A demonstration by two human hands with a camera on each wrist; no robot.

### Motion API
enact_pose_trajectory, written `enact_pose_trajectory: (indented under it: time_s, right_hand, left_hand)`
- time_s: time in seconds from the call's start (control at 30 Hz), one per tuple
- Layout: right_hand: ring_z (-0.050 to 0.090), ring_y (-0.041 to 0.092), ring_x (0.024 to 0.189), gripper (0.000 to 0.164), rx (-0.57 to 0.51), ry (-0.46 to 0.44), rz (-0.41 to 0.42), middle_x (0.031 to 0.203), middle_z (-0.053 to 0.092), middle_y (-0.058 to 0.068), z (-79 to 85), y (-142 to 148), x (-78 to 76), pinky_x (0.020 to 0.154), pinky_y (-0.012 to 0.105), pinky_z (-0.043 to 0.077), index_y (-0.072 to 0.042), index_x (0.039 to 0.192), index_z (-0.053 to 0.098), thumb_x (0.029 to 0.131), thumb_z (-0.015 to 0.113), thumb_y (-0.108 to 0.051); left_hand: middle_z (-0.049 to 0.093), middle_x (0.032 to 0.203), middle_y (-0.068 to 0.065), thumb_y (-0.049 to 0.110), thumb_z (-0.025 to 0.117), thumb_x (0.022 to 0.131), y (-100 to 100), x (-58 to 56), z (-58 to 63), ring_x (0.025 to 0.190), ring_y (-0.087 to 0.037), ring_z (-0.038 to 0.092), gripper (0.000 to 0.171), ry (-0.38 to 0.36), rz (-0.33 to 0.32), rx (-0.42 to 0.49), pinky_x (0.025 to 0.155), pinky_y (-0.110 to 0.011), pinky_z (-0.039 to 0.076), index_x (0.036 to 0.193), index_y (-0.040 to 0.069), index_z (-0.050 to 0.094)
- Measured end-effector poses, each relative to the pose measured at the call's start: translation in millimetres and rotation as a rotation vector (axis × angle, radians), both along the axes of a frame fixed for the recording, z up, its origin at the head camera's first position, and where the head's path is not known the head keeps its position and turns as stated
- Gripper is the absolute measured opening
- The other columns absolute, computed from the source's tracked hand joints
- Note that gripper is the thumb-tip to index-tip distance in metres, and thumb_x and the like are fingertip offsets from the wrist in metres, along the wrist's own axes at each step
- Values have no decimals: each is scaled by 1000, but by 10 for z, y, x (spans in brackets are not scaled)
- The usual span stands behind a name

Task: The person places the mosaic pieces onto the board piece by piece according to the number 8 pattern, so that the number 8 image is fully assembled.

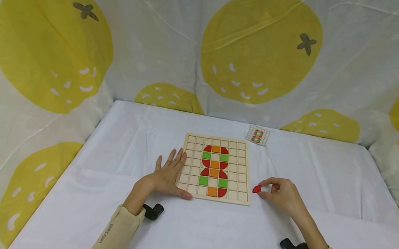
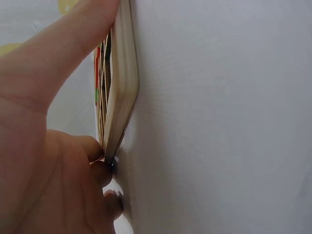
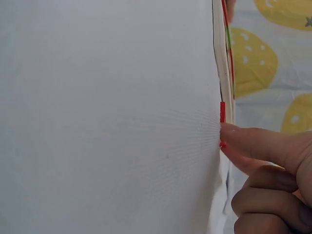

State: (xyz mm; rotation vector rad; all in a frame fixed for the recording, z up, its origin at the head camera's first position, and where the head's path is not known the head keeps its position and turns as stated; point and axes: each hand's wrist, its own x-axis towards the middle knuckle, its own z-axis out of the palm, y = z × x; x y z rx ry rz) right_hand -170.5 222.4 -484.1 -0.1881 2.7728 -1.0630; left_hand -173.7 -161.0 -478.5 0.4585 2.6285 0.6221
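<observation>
A wooden grid board (image 1: 240,175) lies on the white cloth, bearing red quarter-round, orange square and green square tiles laid like a figure eight. Its lowest tiled row has an orange square (image 1: 212,192) with a red quarter-round (image 1: 222,193) to its right. My left hand (image 1: 166,177) rests at the board's left side with fingers spread, the thumb along the near left corner. Just off the right edge, my right hand (image 1: 284,193) pinches a red quarter-round tile (image 1: 256,189) between thumb and finger. In the right wrist view this tile (image 3: 223,111) stands edge-on, partly behind the fingertips.
Behind the board's far right corner lies a small card (image 1: 257,135) printed with a similar figure on a grid. White cloth (image 1: 206,237) covers the table. A curtain with yellow lemons (image 1: 261,47) hangs behind and at the sides.
</observation>
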Motion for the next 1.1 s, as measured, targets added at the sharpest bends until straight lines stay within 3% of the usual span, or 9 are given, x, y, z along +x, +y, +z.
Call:
enact_pose_trajectory:
  time_s: [0.17, 0.43, 0.7, 1.1]
  right_hand:
    - [38, 12, 63, 32, -9, -2, 13, 64, 42, -3, 1, -4, -11, 55, 24, 28, -6, 113, 78, 84, 85, -16]
    - [43, 15, 60, 37, 56, -21, -33, 63, 46, -1, -2, -118, -9, 54, 25, 32, -4, 102, 73, 81, 88, -30]
    - [41, 13, 55, 23, 53, 19, 23, 58, 44, -2, -3, -149, -9, 52, 24, 30, -6, 101, 74, 84, 84, -17]
    - [41, 13, 61, 22, 1, 65, 1, 64, 44, -2, 63, -128, 3, 54, 23, 31, -6, 107, 76, 88, 81, -15]
  left_hand:
    - [-17, 174, -12, 62, 84, 76, 3, 6, -5, 161, -36, -19, 140, 0, 0, 0, 123, -70, -13, 165, 3, -7]
    - [-17, 174, -12, 64, 84, 76, -2, 5, -8, 161, -36, -18, 140, 4, 0, -18, 123, -71, -11, 165, 3, -7]
    - [-18, 174, -12, 64, 84, 76, -2, 4, -16, 161, -36, -19, 141, 4, -6, -6, 123, -71, -12, 165, 3, -7]
    - [-18, 174, -12, 65, 83, 76, -2, 6, -14, 161, -36, -19, 141, 10, -4, -20, 123, -70, -12, 165, 4, -8]
